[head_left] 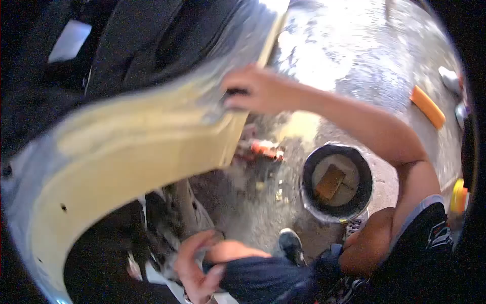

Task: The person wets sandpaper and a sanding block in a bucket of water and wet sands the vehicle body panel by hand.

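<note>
My right hand (258, 90) presses on the edge of a car body panel (126, 162) coated in patchy yellow and grey, which curves around a dark wheel arch. Its fingers are curled, with something dark under them that I cannot make out. Lower down, my left hand (195, 266) hangs in front of the wheel opening, near my leg. The fingers of that hand are bent but apart, and nothing shows in them. A dark-rimmed bucket (336, 182) stands on the floor beside my feet, with a brown sponge-like block (330, 182) inside.
An orange block (428, 107) lies on the wet concrete floor (349, 55) to the right. A blurred red-orange object (267, 150) is on the floor beyond the panel's edge. Dark car seats (136, 45) fill the upper left. Yellow and orange items (459, 196) show at the right edge.
</note>
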{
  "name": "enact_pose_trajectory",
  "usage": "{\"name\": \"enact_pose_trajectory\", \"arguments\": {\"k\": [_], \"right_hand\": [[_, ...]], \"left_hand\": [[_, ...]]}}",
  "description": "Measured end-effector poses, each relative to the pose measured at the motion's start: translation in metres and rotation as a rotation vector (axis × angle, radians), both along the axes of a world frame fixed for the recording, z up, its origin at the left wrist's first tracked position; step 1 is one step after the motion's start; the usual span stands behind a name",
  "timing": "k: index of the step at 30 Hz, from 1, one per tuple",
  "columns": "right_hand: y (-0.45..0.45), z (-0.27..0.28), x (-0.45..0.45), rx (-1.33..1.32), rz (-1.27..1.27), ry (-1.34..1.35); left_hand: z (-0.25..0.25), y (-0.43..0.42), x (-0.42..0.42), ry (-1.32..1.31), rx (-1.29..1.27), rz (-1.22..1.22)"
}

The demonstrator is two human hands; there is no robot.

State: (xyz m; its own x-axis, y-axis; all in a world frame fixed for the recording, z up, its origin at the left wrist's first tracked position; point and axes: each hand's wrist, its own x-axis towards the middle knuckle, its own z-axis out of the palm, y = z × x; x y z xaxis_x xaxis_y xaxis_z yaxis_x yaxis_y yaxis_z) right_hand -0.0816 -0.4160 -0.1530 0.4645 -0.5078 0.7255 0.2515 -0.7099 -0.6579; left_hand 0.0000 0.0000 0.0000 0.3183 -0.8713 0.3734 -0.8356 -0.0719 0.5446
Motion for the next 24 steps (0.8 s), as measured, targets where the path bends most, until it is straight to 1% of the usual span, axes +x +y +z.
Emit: {"name": "enact_pose_trajectory", "arguments": {"k": [1, 2, 3, 4, 5, 6, 7, 8, 9, 11, 12, 14, 15, 17, 18, 19, 21, 24], "right_hand": [[0.013, 0.001, 0.010, -0.017, 0.094, 0.001], [0.011, -0.021, 0.000, -0.003, -0.032, -0.103], [-0.011, -0.040, 0.019, 0.024, 0.095, 0.151], [-0.023, -0.050, 0.018, 0.044, 0.104, 0.208], [-0.030, -0.062, 0.010, 0.039, 0.030, 0.238], [-0.036, -0.078, 0.000, 0.046, -0.068, 0.266], [-0.046, -0.085, -0.004, 0.050, -0.140, 0.293], [-0.054, -0.095, -0.004, 0.072, -0.177, 0.332], [-0.082, -0.106, -0.004, 0.134, -0.131, 0.360], [-0.138, -0.129, -0.005, 0.259, -0.049, 0.417], [-0.129, -0.117, -0.004, 0.248, -0.009, 0.434], [-0.055, -0.069, -0.005, 0.126, 0.155, 0.374], [-0.035, -0.055, -0.002, 0.079, 0.246, 0.344], [-0.015, -0.042, 0.001, 0.021, 0.309, 0.335], [-0.014, -0.040, 0.001, -0.021, 0.257, 0.370], [-0.006, -0.036, 0.001, 0.025, 0.175, 0.416], [0.007, -0.029, 0.000, 0.119, 0.002, 0.521], [0.009, -0.027, 0.002, -0.001, 0.120, 0.543]], "left_hand": [[-0.006, 0.021, -0.030, 0.001, -0.017, 0.094], [-0.018, 0.055, -0.053, 0.106, -0.002, 0.189], [-0.127, 0.113, 0.000, 0.381, -0.040, 0.386], [-0.182, 0.145, -0.014, 0.481, -0.041, 0.621], [-0.208, 0.182, -0.025, 0.512, -0.033, 0.856], [-0.209, 0.224, -0.035, 0.596, 0.046, 0.965], [-0.234, 0.258, -0.050, 0.700, 0.062, 1.053], [-0.272, 0.298, -0.071, 0.946, 0.067, 1.175], [-0.304, 0.332, -0.095, 1.182, 0.055, 1.269], [-0.339, 0.376, -0.159, 1.300, 0.186, 1.068], [-0.351, 0.390, -0.180, 1.346, 0.251, 0.959], [-0.376, 0.413, -0.198, 1.399, 0.375, 0.858], [-0.387, 0.423, -0.199, 1.405, 0.434, 0.831], [-0.417, 0.440, -0.191, 1.346, 0.533, 0.817], [-0.428, 0.445, -0.188, 1.306, 0.575, 0.805], [-0.434, 0.447, -0.184, 1.201, 0.616, 0.821], [-0.438, 0.445, -0.180, 0.880, 0.728, 0.908], [-0.414, 0.410, -0.170, 0.337, 0.891, 1.082]]}}
